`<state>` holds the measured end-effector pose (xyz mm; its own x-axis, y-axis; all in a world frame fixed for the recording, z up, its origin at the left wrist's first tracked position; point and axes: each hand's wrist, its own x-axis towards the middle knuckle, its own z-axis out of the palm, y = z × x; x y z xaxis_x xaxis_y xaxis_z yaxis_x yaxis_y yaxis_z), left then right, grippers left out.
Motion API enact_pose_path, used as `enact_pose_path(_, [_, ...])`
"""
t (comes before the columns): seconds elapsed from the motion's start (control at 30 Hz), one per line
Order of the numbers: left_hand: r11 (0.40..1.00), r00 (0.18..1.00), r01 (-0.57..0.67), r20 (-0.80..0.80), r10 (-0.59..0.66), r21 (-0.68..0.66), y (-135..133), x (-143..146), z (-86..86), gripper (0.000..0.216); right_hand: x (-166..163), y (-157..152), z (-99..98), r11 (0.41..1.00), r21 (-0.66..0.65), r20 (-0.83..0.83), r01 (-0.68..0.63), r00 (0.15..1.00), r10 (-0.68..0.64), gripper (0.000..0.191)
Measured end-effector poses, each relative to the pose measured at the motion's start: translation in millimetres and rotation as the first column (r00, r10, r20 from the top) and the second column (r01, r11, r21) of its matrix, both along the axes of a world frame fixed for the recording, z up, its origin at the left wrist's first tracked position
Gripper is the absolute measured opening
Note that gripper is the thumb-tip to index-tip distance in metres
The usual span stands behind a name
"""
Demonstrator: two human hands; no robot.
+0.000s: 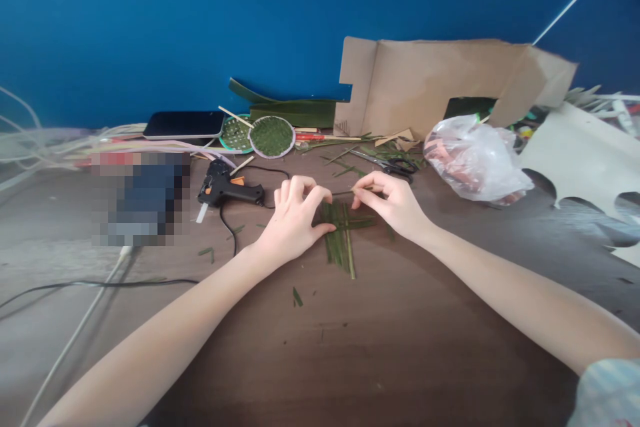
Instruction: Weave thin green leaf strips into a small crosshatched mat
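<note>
A small mat of woven green leaf strips (339,243) lies on the table in front of me, its loose ends pointing toward me and to the right. My left hand (296,219) holds the mat's left edge, with bent fingers at the far side and the thumb on its near part. Just right of the mat, my right hand (395,208) pinches a thin leaf strip (361,189) between thumb and forefinger. How far that strip runs into the weave is partly hidden by my fingers.
A black glue gun (225,187) with its cord lies left of my hands. Behind are round woven leaf pieces (273,137), scissors (395,164) and folded cardboard (440,83). A plastic bag (475,160) sits right; a blurred device (150,200) with a cable lies left.
</note>
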<state>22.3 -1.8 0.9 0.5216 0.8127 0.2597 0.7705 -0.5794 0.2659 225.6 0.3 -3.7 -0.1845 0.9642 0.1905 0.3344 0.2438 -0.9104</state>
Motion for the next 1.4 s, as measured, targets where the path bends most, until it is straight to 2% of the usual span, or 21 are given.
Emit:
enact_pose_path(0.17, [0.995,0.996,-0.089,0.003,0.089,-0.039,2.3,-0.1,-0.3,0.048,0.3,3.5,-4.0,0.985,0.091,0.077,0.149,0.985,-0.156,0.008])
enact_pose_path(0.3, [0.992,0.995,-0.104,-0.003,0.105,-0.077,4.3,0.0,-1.3,0.054,0.9,6.2,-6.3,0.962,0.157,0.134,0.224,0.96,-0.245,0.008])
enact_pose_path(0.53, [0.985,0.995,-0.094,0.013,0.097,-0.144,6.1,1.5,-0.8,0.053,0.3,5.7,-5.2,0.968,0.132,0.152,0.212,0.961,-0.231,0.007])
enact_pose_path(0.77, [0.986,0.996,-0.084,0.014,0.087,-0.143,7.6,1.3,-1.3,0.055,0.2,5.9,-6.9,0.968,0.135,0.166,0.213,0.958,-0.234,0.008])
enact_pose_path(0.97, [0.994,0.997,-0.077,0.018,0.078,-0.084,4.2,1.2,0.5,0.049,0.6,8.1,-10.3,0.959,0.179,0.184,0.219,0.95,-0.251,0.008])
enact_pose_path(1.4, [0.998,0.999,-0.047,-0.026,0.048,0.027,-1.5,1.1,3.8,0.043,3.8,7.7,-6.9,0.985,0.146,0.12,0.094,0.986,-0.112,0.011])
